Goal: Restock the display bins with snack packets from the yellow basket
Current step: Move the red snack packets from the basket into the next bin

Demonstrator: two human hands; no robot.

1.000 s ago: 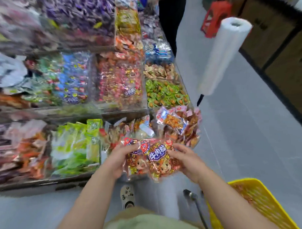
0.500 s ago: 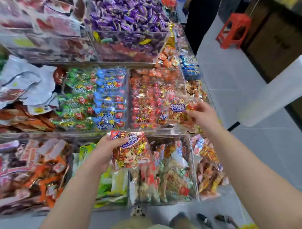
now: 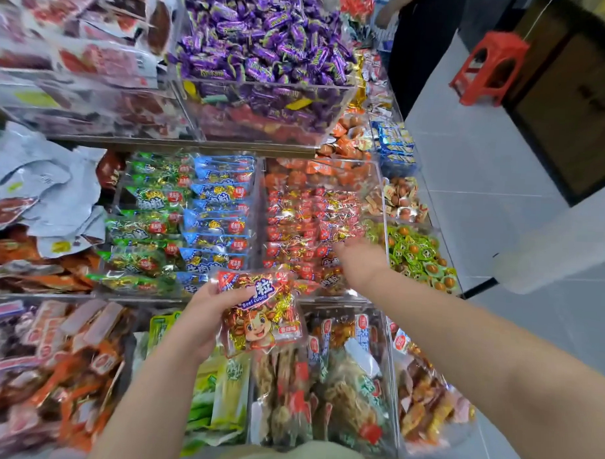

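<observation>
The left hand (image 3: 202, 315) has its grip curled round a red packet (image 3: 260, 313) printed "Beef cubes", held in front of the shelves. The right hand (image 3: 358, 262) reaches into the clear bin (image 3: 376, 177) of matching packets; I cannot tell its grip.

One second ago both grips held two packets together, low and close to the body; now the right grip (image 3: 360, 265) has gone forward, away from the left grip (image 3: 202, 315), and is over the bin of red packets (image 3: 331, 160). The packet it carried cannot be told from those under it, and the left grip holds only one beef cubes packet (image 3: 262, 317).
</observation>
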